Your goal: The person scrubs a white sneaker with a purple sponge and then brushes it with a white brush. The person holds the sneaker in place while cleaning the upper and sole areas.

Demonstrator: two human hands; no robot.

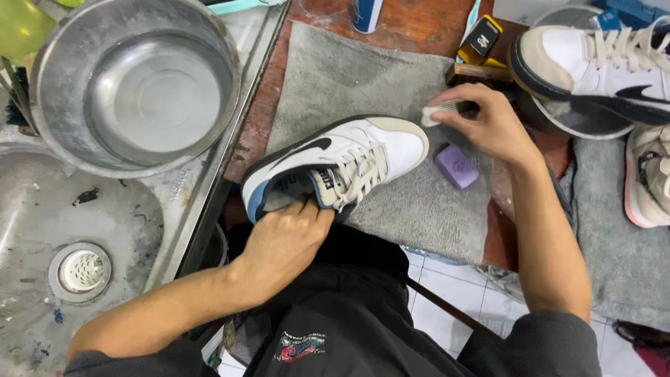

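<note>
Presently the white sneaker point(342, 164), with black side mark, blue heel and loose white laces, lies on its side on a grey towel point(391, 84) spread over a reddish-brown worktop point(412, 21), toe pointing toward the right hand. The left hand point(283, 241) is pushed into the shoe's opening, fingers curled inside the collar, bracing it from within. The right hand point(488, 122) is closed in a pinch on a small brush point(443, 110), whose pale, wet-looking head sits just beside the toe cap; whether bristles touch the leather cannot be told.

Judgement: the step in hand is scrubbing of the toe area, the shoe being steadied for it. The upper looks largely white already, so the work appears well advanced on this side. The next move would call for firm counter-pressure from the inserted hand and short strokes kept on the toe and off the laces.

Surroundings: a purple soap-like block point(457, 166) rests on the towel near the toe. A steel basin point(56, 63) holding water stands at the left on a steel sink point(42, 209) with its drain visible. A second sneaker point(593, 59) sits on a round stand at upper right; a third shoe point(649, 174) lies at the right edge.
</note>
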